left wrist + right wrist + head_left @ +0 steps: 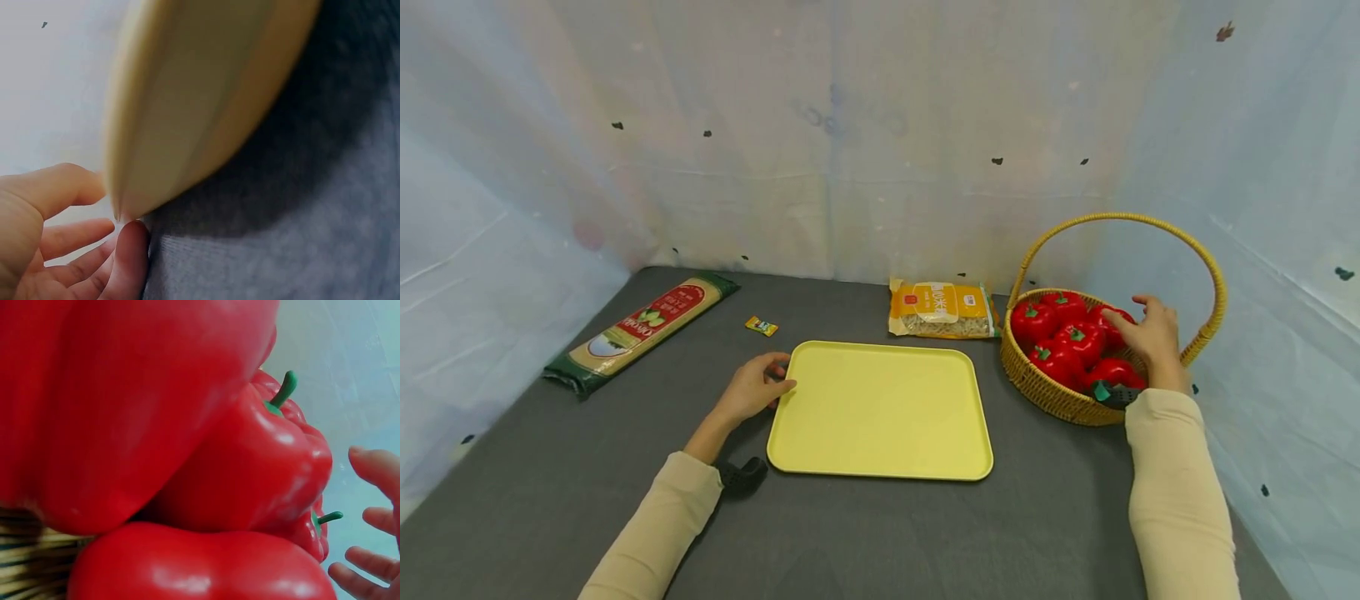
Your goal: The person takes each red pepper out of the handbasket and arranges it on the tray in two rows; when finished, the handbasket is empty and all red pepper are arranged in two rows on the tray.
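Observation:
A yellow tray (880,412) lies flat on the dark table in the head view. At its left edge is my left hand (751,390), thumb on the rim and fingers around the side; the left wrist view shows the thumb and fingertips at the tray's edge (181,112). My right hand (1156,337) hovers over the right side of a wicker basket (1052,398) full of red bell peppers (1081,340). Its fingers are spread and hold nothing. In the right wrist view, that hand (378,531) is apart from the peppers (250,462).
A long green and red packet (643,329) lies at the left, with a small yellow wrapped piece (762,326) nearby. An orange and clear bag (942,310) lies behind the tray. The basket's tall handle (1112,217) arches above the peppers. Pale sheeting hangs behind.

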Tool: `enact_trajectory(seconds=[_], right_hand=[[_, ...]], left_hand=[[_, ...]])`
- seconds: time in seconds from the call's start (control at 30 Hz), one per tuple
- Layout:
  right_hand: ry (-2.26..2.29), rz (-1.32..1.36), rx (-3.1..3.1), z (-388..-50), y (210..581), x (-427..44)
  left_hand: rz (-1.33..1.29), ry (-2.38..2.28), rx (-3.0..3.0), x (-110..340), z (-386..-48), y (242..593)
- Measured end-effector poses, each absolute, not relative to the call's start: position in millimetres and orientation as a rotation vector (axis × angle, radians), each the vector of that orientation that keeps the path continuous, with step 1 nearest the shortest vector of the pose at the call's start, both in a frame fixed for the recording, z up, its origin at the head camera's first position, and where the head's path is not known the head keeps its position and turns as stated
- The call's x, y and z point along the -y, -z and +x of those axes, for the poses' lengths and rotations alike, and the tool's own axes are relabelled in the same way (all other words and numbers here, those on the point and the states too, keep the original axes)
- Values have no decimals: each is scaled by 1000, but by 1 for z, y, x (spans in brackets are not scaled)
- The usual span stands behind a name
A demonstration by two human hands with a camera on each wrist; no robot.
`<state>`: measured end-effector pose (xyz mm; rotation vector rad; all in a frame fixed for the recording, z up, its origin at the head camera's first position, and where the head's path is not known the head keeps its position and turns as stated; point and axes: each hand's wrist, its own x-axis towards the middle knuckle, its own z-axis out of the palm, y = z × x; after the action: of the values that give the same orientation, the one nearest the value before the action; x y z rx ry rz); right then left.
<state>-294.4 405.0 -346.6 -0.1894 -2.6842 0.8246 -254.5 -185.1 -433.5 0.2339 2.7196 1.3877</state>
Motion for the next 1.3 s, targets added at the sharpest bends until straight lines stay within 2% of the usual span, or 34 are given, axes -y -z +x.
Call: enact_trajectory(seconds=[0.6, 1.3], right_hand=[[-882, -431, 2762, -302, 354, -409], [-787, -422, 2878, -307, 353, -409]], left_hand=[[301, -1398, -2735, 183, -256, 442], [308, -1409, -2755, 184, -255, 443]])
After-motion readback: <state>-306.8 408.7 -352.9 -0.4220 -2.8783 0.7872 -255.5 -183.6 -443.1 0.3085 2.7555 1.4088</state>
